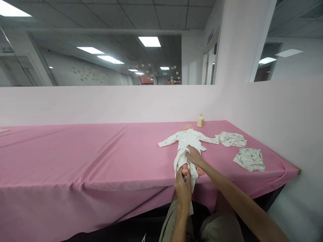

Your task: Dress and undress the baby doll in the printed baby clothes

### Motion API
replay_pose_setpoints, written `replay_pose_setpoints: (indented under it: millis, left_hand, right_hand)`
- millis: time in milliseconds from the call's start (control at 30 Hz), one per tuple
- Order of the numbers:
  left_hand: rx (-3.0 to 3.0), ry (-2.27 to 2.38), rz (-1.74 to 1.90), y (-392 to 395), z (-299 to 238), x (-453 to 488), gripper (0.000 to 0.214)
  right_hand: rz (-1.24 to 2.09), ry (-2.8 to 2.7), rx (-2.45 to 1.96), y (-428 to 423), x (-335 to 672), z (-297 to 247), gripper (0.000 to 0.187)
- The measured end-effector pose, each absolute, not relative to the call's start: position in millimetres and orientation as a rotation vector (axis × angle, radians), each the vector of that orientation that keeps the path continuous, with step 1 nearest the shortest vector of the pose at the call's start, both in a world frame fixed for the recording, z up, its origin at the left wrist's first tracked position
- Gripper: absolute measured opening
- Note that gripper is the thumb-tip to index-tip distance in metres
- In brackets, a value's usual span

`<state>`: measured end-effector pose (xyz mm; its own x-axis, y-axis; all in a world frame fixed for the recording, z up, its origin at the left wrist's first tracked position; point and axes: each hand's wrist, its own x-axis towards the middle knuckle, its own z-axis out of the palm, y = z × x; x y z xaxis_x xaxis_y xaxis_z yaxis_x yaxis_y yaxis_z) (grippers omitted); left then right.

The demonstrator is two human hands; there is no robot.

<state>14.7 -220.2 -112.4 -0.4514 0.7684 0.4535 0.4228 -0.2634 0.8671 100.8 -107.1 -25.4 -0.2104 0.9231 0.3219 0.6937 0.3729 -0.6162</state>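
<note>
A baby doll [188, 127] lies on its back with its feet toward me. A white patterned long-sleeved top [188, 138] covers its body and arms. White patterned pants [178, 160] are bunched around one of its legs, and part of the cloth hangs over the table's front edge. My left hand [182, 188] is closed on the doll's foot [185, 169]. Farther up the leg, my right hand [193, 155] pinches the gathered pants cloth. The doll's other foot [199, 171] shows to the right, beside the pants.
A pink cloth [75, 154] covers the long table and hangs down in front. A cream bottle [200, 121] stands behind the doll. Two pale patterned pieces of clothing, one farther back [231, 138] and one nearer [249, 159], lie at the right. Walls with windows rise behind and right.
</note>
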Motion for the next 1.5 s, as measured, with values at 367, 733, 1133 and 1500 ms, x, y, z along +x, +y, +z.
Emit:
replay_pose_setpoints:
  millis: [367, 733, 1133, 1500]
  left_hand:
    - [1.487, 1.763, 1.783, -223, -109, 16, 0.031]
    - [1.597, 1.736, 1.748, -225, -110, 13, 0.04]
    - [1.588, 1.623, 1.745, -222, -108, 4, 0.045]
    - [1.493, 1.692, 1.765, -225, -96, 4, 0.041]
  right_hand:
    - [0.458, -1.87, -1.345, -168, 163, -51, 0.03]
    - [0.686, -1.776, -1.156, -166, 143, -61, 0.02]
    - [1.042, -1.62, -0.819, -165, 142, -25, 0.039]
    - [1.141, -1.719, -0.917, -163, 147, -13, 0.044]
